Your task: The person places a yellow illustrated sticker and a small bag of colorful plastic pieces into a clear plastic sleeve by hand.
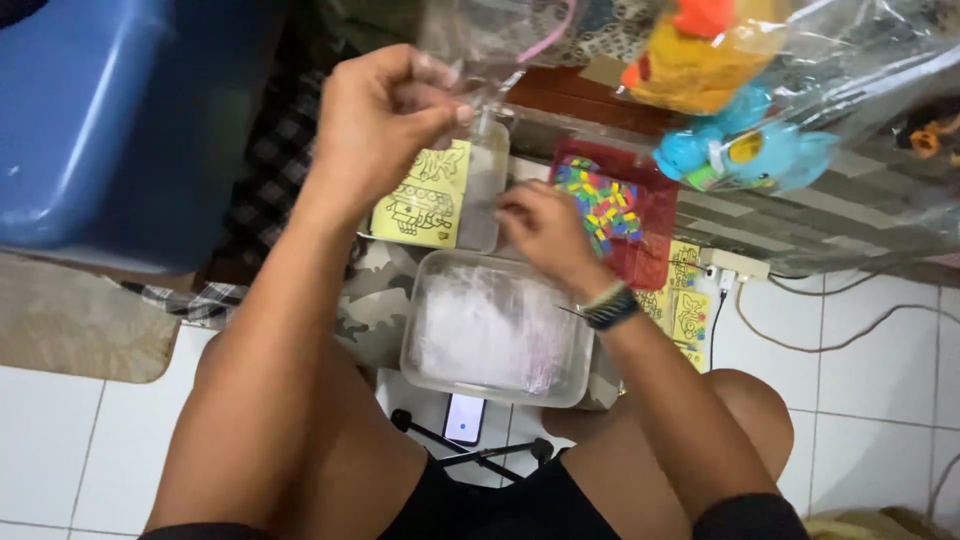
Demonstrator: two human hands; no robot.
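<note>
A: Left hand (385, 110) pinched shut on clear plastic sleeve (485, 180), held above clear tub (495, 325). Right hand (545, 230) beside sleeve's lower edge, fingers curled together.

B: Best kept taut, mouth held wide (yellow picture card (425, 195) just behind). Right-hand contact unclear; sleeve's top cropped, blurred.

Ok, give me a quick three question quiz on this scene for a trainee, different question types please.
1. True or false: the left hand pinches a clear plastic bag.
2. What lies directly below the right hand: A, a blue plastic tub; B, a clear rectangular plastic container; C, a phone?
3. Fill in: the right wrist wears a dark ___.

Key: 1 true; 2 B; 3 wristband.
</note>
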